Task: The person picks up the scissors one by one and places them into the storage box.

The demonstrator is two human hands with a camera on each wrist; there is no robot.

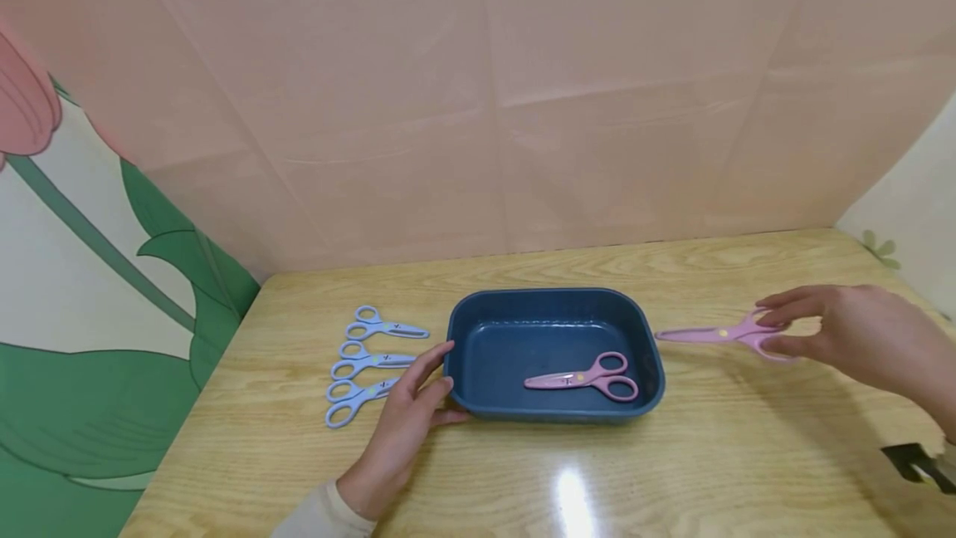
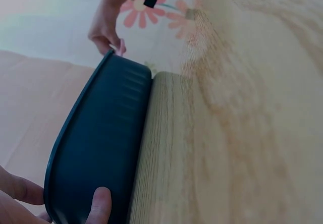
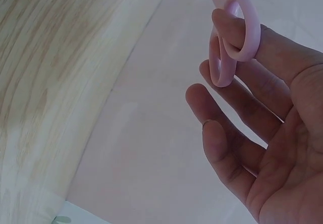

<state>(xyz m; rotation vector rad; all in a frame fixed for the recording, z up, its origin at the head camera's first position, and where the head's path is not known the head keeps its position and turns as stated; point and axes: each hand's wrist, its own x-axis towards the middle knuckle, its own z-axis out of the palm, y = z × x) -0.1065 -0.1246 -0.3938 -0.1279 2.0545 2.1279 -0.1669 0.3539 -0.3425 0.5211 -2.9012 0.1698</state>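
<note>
A dark blue rectangular tray [image 1: 553,418] sits mid-table, with pink scissors [image 1: 571,380] lying inside it. My left hand [image 1: 407,409] holds the tray's near left corner; in the left wrist view, the thumb [image 2: 100,204] lies on the tray's outer wall. To the right, my right hand [image 1: 844,330] holds a second pair of pink scissors [image 1: 690,336] by the handles, blades pointing left towards the tray's right rim. The right wrist view shows the thumb through one handle loop [image 3: 252,30] of these scissors, several other fingers loosely bent.
Several light blue scissors [image 1: 381,328] lie in a column left of the tray, the lowest partly behind my left hand. The wood-grain table [image 1: 485,488] meets a pinkish backdrop [image 1: 493,148]. A printed plant panel [image 1: 90,314] stands on the left.
</note>
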